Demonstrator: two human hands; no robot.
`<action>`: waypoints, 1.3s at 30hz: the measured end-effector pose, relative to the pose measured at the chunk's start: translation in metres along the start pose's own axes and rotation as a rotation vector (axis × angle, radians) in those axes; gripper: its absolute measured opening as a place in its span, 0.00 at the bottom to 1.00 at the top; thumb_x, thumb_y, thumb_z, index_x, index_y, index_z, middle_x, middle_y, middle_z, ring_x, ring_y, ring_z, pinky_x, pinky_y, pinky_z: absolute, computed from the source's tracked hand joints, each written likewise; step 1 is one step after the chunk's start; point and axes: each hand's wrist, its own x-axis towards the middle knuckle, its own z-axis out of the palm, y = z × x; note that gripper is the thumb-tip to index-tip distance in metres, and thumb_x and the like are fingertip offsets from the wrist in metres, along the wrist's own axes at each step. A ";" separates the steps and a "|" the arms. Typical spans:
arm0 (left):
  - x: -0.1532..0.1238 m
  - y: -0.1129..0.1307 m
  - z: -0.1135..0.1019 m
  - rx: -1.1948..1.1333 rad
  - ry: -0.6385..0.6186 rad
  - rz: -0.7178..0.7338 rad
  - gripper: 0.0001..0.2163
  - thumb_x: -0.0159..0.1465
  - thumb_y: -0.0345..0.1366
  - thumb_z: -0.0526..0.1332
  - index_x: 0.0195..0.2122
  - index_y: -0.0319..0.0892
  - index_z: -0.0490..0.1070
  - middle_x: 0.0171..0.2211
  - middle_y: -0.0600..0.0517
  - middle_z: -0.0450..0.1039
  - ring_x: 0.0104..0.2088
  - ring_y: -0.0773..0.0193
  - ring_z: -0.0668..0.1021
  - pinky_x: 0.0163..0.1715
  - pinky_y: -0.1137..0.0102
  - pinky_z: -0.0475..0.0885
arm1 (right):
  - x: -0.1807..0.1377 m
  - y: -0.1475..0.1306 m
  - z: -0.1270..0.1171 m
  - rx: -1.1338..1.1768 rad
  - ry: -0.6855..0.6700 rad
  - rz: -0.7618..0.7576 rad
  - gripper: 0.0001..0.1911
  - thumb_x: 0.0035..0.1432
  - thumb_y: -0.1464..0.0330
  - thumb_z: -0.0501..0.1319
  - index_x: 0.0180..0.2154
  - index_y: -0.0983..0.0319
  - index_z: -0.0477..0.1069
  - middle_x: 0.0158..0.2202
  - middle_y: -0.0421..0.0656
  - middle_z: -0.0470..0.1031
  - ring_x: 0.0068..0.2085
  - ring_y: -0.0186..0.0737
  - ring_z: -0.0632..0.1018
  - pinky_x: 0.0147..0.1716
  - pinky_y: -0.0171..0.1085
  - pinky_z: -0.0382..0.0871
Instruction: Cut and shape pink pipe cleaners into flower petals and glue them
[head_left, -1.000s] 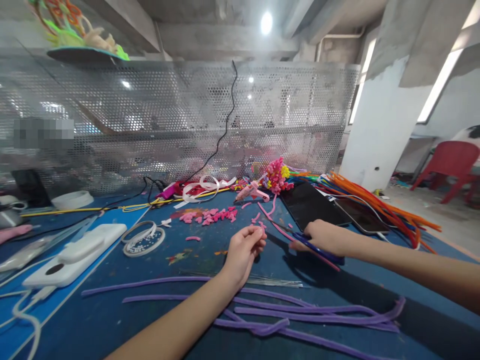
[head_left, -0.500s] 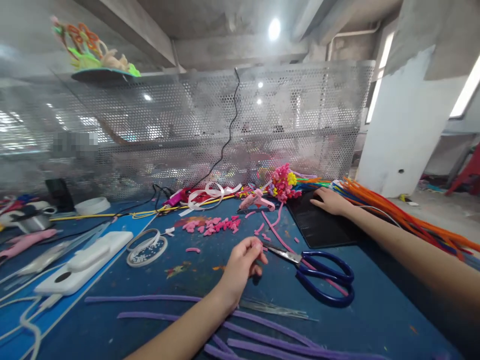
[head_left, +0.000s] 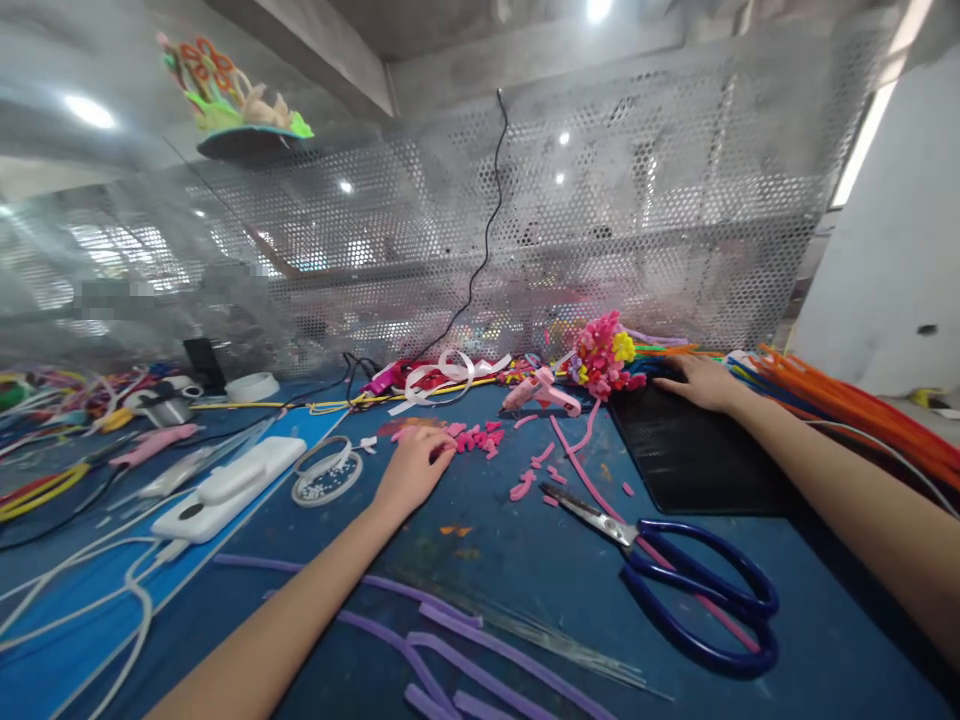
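Observation:
My left hand [head_left: 415, 468] is among the small pink chenille pieces [head_left: 480, 440], palm down. Its thumb and forefinger curl together at the tips; anything between them is hidden. Flat on the far part of a black mat [head_left: 697, 450], my right hand [head_left: 701, 383] lies with its fingers stretched out. Blue-handled scissors [head_left: 630, 535] rest between the hands, blades slightly apart, over a long pink chenille stem [head_left: 589, 475]. Small pink offcuts [head_left: 523, 487] lie by the blade tips. Behind them is a pink glue gun [head_left: 541, 392], beside a bunch of pink and yellow chenille flowers [head_left: 602, 352].
Purple stems [head_left: 480, 665] and thin wires [head_left: 570, 645] lie in front. At left are a white power bank [head_left: 229, 490] with cables and a round dish of white beads [head_left: 328, 480]. Orange stems [head_left: 847, 410] fill the right back. A perforated metal panel [head_left: 420, 220] stands behind.
My left hand has moved away and left, from beside the scissor tips to the pink pieces. My right hand stays on the mat. The view has turned slightly left.

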 end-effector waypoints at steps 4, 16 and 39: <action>-0.002 0.004 0.005 0.042 -0.028 0.019 0.09 0.60 0.37 0.53 0.33 0.43 0.72 0.36 0.49 0.70 0.41 0.58 0.70 0.45 0.62 0.62 | 0.001 0.001 0.003 -0.083 -0.007 0.019 0.27 0.54 0.52 0.50 0.46 0.67 0.65 0.45 0.53 0.70 0.46 0.54 0.69 0.43 0.45 0.61; -0.003 0.039 -0.008 0.103 0.008 0.211 0.10 0.63 0.36 0.50 0.35 0.41 0.69 0.42 0.48 0.66 0.46 0.59 0.67 0.49 0.63 0.59 | -0.020 -0.030 -0.024 -0.269 0.050 0.120 0.23 0.58 0.59 0.48 0.44 0.72 0.66 0.44 0.59 0.67 0.46 0.51 0.68 0.40 0.40 0.59; -0.021 0.097 0.010 -0.241 -0.041 0.192 0.08 0.61 0.31 0.52 0.37 0.43 0.69 0.41 0.50 0.67 0.46 0.61 0.69 0.48 0.63 0.63 | -0.056 -0.213 -0.056 -0.148 -0.146 -0.500 0.08 0.60 0.72 0.51 0.39 0.64 0.67 0.39 0.47 0.71 0.43 0.42 0.70 0.39 0.37 0.60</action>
